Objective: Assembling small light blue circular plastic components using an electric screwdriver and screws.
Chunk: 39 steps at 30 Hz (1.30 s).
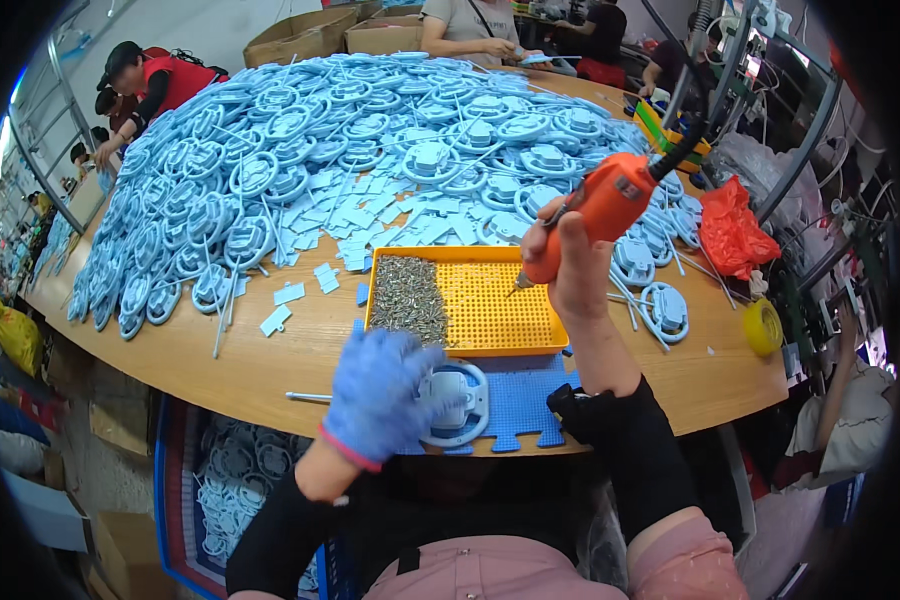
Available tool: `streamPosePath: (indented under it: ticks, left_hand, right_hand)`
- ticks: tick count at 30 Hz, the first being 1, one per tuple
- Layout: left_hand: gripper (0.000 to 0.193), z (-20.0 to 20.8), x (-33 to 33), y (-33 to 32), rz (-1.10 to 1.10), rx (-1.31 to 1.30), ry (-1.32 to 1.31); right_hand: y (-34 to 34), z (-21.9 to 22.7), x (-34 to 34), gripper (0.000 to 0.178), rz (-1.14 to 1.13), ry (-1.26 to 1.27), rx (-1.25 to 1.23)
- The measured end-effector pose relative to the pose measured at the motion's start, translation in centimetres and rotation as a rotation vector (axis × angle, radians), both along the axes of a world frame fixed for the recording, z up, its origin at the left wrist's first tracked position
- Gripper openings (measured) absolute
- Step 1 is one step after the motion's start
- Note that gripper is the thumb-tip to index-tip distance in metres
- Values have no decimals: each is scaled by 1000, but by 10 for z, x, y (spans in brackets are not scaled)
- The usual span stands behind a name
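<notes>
My right hand (578, 262) is wrapped round an orange electric screwdriver (620, 190), its bit pointing down and left over the perforated half of a yellow tray (505, 352). Small metal screws (410, 300) fill the tray's left part. My left hand (382, 388), in a blue glove with a pink cuff, is over the left side of a light blue ring-shaped plastic piece (478, 400) with a raised centre. Motion blurs its fingers, so I cannot make out their grip. This piece lies on a blue foam mat (525, 395), and a thin stem (308, 397) shows left of the glove.
A large heap of similar light blue pieces (350, 120) covers the table's far side, with flat plates (290, 293) before it. At the right are an orange-red plastic bag (735, 230) and a yellow tape roll (762, 328). A blue crate (165, 500) stands below left. Other people work beyond.
</notes>
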<state>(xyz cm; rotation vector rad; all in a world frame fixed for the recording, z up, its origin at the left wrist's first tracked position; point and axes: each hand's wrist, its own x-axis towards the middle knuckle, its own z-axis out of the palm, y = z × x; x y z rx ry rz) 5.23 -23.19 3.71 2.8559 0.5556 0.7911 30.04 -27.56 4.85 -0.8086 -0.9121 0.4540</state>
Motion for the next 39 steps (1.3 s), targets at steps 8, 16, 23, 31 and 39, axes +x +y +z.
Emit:
streamPosePath:
  ticks: [8,16,23,31,39]
  left_hand:
    - [73,-30,-12,-24,14,-196,76]
    - [72,-32,-4,-23,34,-215,47]
    - [74,-30,-7,-22,51,-206,56]
    - [72,-23,-7,-27,59,-227,101]
    - [70,-22,-5,-40,142,-279,66]
  right_hand:
    - [40,-18,12,46,-31,30,2]
    - [45,-19,19,46,-65,23,13]
    - [50,-17,18,42,-33,41,11]
    - [47,-26,20,37,-22,25,-12]
    - [31,5,7,41,-21,31,66]
